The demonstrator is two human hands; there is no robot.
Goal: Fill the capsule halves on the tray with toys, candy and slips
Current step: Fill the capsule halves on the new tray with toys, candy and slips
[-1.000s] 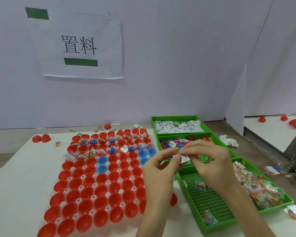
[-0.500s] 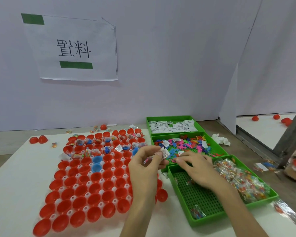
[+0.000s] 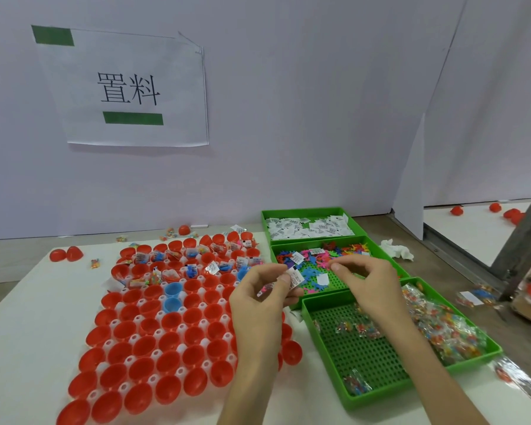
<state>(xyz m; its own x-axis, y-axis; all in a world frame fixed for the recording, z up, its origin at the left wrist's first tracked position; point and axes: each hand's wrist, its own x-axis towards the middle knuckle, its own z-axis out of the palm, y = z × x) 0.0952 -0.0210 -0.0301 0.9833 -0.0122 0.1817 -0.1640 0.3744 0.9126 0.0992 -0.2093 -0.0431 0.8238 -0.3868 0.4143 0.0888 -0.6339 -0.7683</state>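
Observation:
A white tray (image 3: 181,371) on the table carries rows of red capsule halves (image 3: 166,332) and two blue ones (image 3: 173,297). The far rows (image 3: 193,265) hold toys, candy and slips; the near rows hold nothing. My left hand (image 3: 261,308) hovers at the tray's right edge and pinches a white slip (image 3: 295,279) together with a small candy packet (image 3: 265,289). Over the toy bin (image 3: 313,262), the thumb and forefinger of my right hand (image 3: 368,283) pinch what looks like a small toy piece. Behind it lies the slip bin (image 3: 307,230); the candy bin (image 3: 365,403) is nearest.
Loose red halves (image 3: 65,254) and a candy packet (image 3: 95,263) lie left of the tray. One red half (image 3: 292,352) sits beside its right edge. A crumpled tissue (image 3: 396,250) lies right of the bins, and a metal post (image 3: 524,240) rises at the far right.
My hands have parted; the slip stays in my left hand. My right hand dipped into the toy bin and has now lifted with its fingertips pinched.

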